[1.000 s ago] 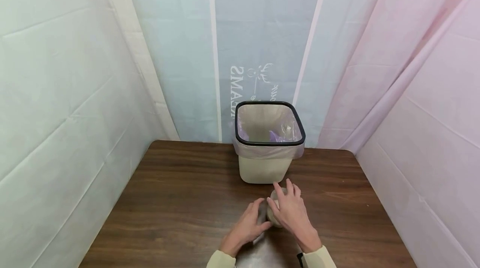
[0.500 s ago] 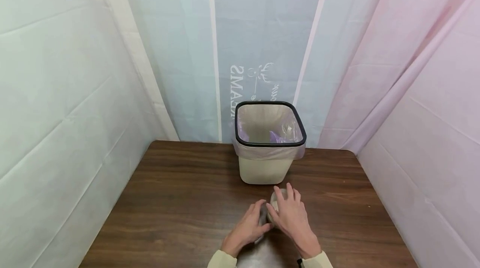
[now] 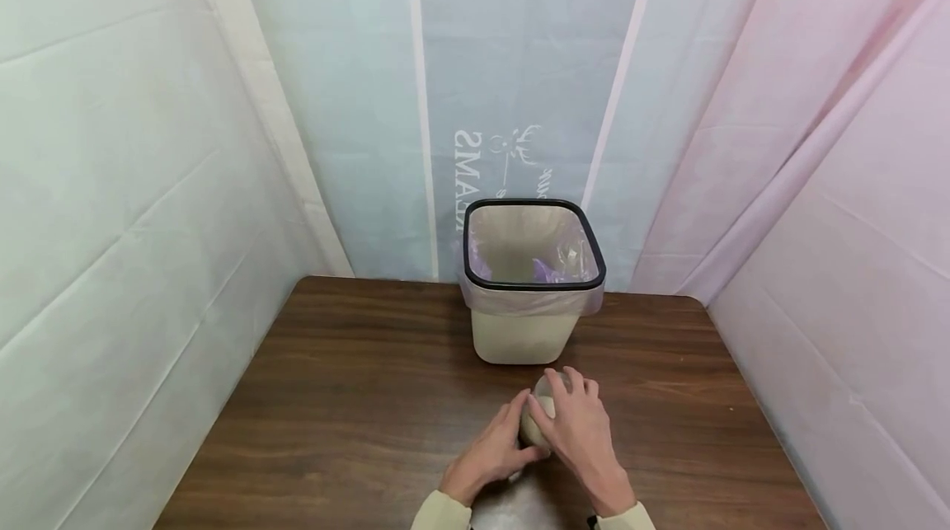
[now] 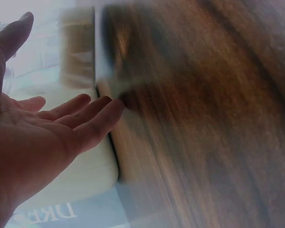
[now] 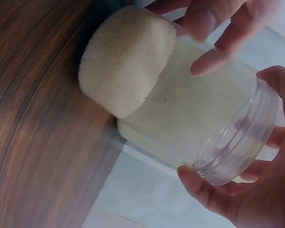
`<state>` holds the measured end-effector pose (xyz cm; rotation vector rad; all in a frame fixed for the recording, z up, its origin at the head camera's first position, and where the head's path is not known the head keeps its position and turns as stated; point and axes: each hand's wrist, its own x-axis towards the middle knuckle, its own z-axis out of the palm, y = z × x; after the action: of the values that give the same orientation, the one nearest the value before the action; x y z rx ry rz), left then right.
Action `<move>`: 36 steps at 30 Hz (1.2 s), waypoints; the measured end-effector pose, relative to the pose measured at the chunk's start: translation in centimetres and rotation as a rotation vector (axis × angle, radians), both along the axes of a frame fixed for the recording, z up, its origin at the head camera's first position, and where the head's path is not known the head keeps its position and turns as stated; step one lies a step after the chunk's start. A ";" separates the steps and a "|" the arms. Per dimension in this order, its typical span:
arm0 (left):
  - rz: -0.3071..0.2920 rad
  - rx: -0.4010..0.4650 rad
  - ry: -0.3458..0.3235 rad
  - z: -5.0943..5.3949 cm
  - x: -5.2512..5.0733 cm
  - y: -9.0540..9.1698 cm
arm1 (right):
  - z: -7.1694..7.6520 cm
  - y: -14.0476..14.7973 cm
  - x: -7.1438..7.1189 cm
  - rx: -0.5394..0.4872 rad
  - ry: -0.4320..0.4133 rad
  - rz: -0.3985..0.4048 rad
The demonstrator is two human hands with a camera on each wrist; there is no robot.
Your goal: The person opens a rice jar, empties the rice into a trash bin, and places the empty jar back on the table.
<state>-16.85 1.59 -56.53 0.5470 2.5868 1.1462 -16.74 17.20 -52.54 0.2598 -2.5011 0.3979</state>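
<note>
- Clear plastic cylindrical jar (image 5: 194,109): just in front of the bin, on its person side, slightly right of the bin's middle.
- Long axis about vertical, mouth up, base towards the table; cannot tell whether the base touches the wood.
- Bottom part filled with off-white fine granules (image 5: 126,59), top surface roughly square to the axis. Jar wall smooth and see-through; wide threaded neck (image 5: 237,133) with bare ridges.
- Right hand (image 3: 582,423): grasping the neck from above, thumb on one side, fingers on the other; it partly covers the mouth.
- Left hand (image 3: 496,447): at the jar's left side, in front of the bin; fingers loosely extended, thumb spread. Cannot tell how firmly it touches.
- Landmark, off-white smooth tapered square waste bin (image 3: 523,336): upright, black rounded-square rim ring (image 3: 534,286), thin translucent lilac plastic liner (image 3: 534,302) folded over its outside. It stands directly beyond the jar.
- Under the bin: dark brown wood-grain table (image 3: 334,398).
- Behind the bin: pale blue cloth backdrop (image 3: 519,60), white stripes, mirrored lettering. Well left of the bin, a whitish cloth panel (image 3: 148,143); well right, a pinkish one.
- In front of the bin, beyond the hands: cream sleeves (image 3: 627,518).
</note>
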 end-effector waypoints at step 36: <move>0.152 0.827 0.215 -0.1 -1.0 2.5 | 3.6 3.2 -0.6 -0.549 0.085 0.128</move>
<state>-17.86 4.05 -56.65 0.6556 2.2414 2.3328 -17.35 20.37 -48.95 0.2079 -2.1947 1.0741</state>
